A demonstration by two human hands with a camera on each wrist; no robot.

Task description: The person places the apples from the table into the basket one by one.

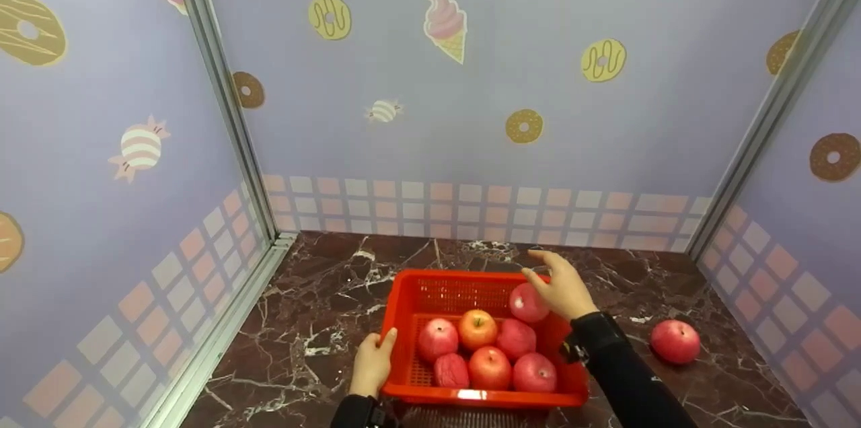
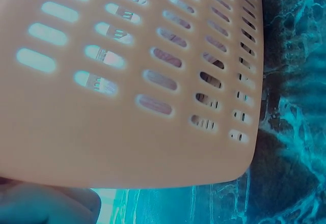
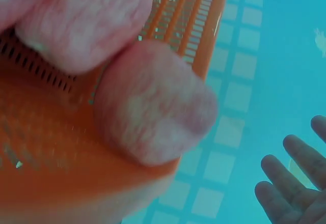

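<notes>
A red plastic basket (image 1: 484, 398) with slotted walls holds several red apples (image 1: 490, 368), one orange-yellow apple (image 1: 477, 329) and a ridged dark red piece (image 1: 451, 371). My left hand (image 1: 371, 364) grips the basket's left rim, thumb on top; in the left wrist view its curled fingers (image 2: 51, 203) show at the edge of the slotted wall. Over the back right corner of the basket is my right hand (image 1: 564, 287), fingers spread and holding nothing. Just beside it lies a red apple (image 1: 528, 302), which in the right wrist view is apart from the fingers (image 3: 290, 183).
A single red apple (image 1: 675, 342) lies on the dark marble-patterned tabletop (image 1: 323, 320), right of the basket. Lilac panels (image 1: 403, 145) with printed sweets stand at the back and both sides, with metal posts (image 1: 232, 98) at the corners.
</notes>
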